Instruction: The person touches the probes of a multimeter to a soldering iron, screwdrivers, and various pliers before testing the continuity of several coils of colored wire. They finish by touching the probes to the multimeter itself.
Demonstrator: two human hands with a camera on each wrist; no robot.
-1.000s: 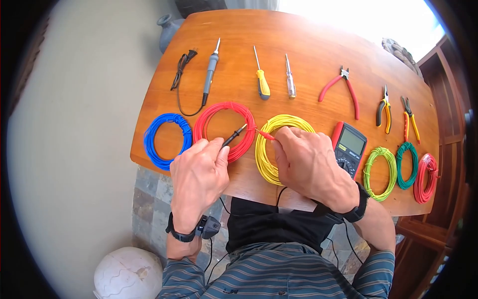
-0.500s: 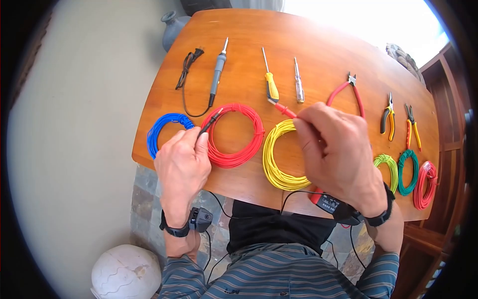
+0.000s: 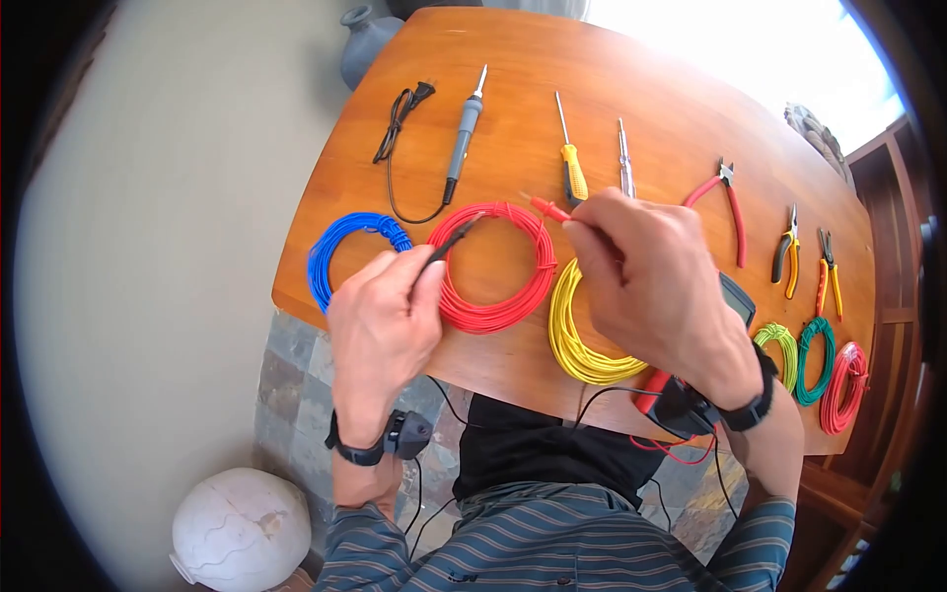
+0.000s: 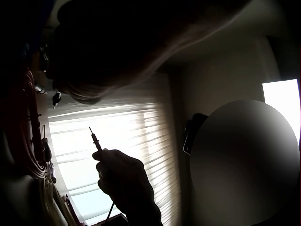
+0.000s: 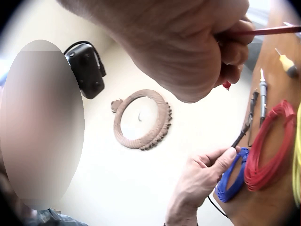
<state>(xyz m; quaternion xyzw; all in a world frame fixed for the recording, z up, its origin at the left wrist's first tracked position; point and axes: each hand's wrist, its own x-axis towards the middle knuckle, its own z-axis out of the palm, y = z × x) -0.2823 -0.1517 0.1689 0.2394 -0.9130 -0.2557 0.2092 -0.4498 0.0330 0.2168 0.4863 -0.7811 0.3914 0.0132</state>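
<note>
My left hand (image 3: pixel 385 311) pinches a black multimeter probe (image 3: pixel 454 240) between thumb and fingers, its tip over the red wire coil (image 3: pixel 541 286). The right hand (image 3: pixel 651 276) grips a red multimeter probe (image 3: pixel 548 207), which points left toward the black one. A small gap separates the two tips in the head view. Beneath the right wrist lies the red and grey multimeter (image 3: pixel 738 299), partly hidden. The right hand also covers part of the yellow wire coil (image 3: pixel 582 355). In the left wrist view, the right hand and its probe (image 4: pixel 95 140) show dark against the window.
A blue coil (image 3: pixel 326 259) lies left; light green (image 3: pixel 779 350), dark green (image 3: pixel 811 370) and red coils (image 3: pixel 844 390) lie right. Farther back are a soldering iron (image 3: pixel 462 148), screwdriver (image 3: pixel 572 173), tester screwdriver (image 3: pixel 625 158), cutters (image 3: pixel 735 212) and two pliers (image 3: pixel 786 259) (image 3: pixel 829 276).
The two probe tips, close together over the red coil's right side one second ago, moved apart and are now somewhat nearer again. The view has shifted, and both hands still hold their probes.
</note>
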